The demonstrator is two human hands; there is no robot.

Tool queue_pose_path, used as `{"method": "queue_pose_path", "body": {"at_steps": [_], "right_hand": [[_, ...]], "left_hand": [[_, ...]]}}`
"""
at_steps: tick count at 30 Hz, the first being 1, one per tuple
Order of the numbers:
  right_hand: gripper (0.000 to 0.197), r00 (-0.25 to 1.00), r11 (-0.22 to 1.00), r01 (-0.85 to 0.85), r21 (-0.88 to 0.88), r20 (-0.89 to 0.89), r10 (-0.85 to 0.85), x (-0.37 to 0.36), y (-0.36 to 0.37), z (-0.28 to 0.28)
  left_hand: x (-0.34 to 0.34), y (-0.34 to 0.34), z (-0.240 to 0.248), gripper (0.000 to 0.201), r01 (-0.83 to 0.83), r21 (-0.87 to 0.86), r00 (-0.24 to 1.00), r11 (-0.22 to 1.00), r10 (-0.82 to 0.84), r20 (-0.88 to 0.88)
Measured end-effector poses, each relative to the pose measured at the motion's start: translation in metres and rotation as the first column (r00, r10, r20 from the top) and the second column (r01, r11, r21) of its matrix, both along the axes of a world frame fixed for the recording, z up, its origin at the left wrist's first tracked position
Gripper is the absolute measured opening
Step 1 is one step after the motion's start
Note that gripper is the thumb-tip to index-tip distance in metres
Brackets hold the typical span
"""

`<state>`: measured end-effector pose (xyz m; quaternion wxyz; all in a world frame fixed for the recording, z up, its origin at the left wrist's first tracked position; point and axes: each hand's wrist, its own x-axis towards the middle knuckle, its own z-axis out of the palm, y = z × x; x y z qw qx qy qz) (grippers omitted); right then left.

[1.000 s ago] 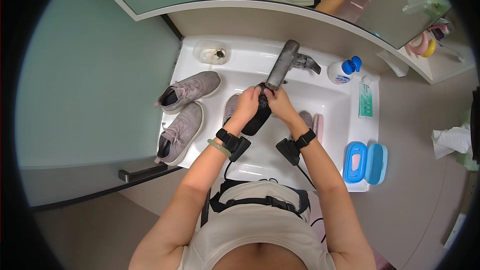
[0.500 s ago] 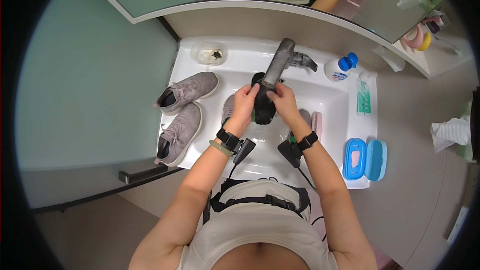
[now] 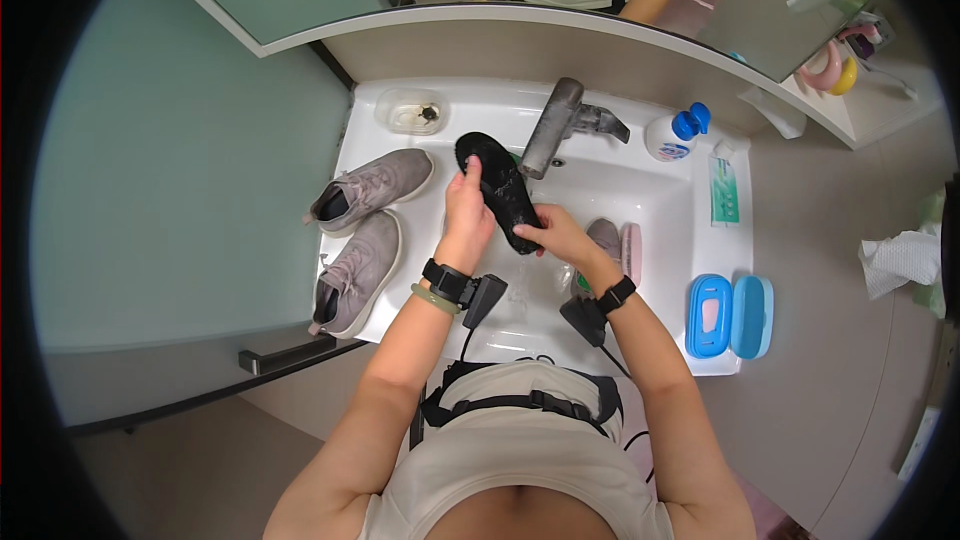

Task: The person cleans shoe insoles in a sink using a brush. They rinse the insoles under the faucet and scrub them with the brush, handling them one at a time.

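Note:
A dark, wet-looking shoe insole (image 3: 503,188) is held tilted over the white sink basin (image 3: 650,195), left of the grey faucet (image 3: 553,130). My left hand (image 3: 466,218) grips its left edge, thumb on the upper face. At its lower end, my right hand (image 3: 558,237) pinches it between thumb and fingers. Below my right hand, partly hidden by that arm, a grey shoe (image 3: 604,236) lies in the basin beside a pink bar-shaped item (image 3: 631,252).
Two mauve-grey sneakers (image 3: 358,275) stand on the left ledge, near a clear plastic tub (image 3: 412,111). On the right are a blue-capped pump bottle (image 3: 672,138), a green-and-white tube (image 3: 724,190) and an open blue soap case (image 3: 710,316). A mirror (image 3: 560,10) overhangs the back.
The insole has moved left, out from under the faucet, and turned so its broad face shows. Both hands moved with it; the right has shifted down to its lower end.

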<state>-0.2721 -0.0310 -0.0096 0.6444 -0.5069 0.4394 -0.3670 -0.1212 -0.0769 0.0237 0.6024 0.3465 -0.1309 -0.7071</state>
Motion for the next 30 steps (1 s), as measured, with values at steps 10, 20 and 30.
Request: {"method": "queue_pose_path", "body": {"at_steps": [10, 20, 30], "right_hand": [[0.015, 0.958, 0.957, 0.285, -0.045, 0.009, -0.285, -0.001, -0.001, 0.027], [0.052, 0.891, 0.786, -0.136, -0.603, -0.422, -0.169, 0.039, 0.031, 0.033], [0.041, 0.756, 0.843, -0.065, -0.534, -0.577, -0.307, 0.023, -0.007, 0.055]], "left_hand": [[0.013, 0.012, -0.02, 0.028, 0.274, -0.057, 0.804, 0.96, -0.196, 0.562], [-0.007, 0.022, -0.011, 0.061, 0.346, 0.236, 0.933, 0.908, -0.36, 0.017], [-0.027, 0.042, -0.005, 0.04, 0.485, 0.128, 0.858, 0.865, -0.442, -0.26]]}}
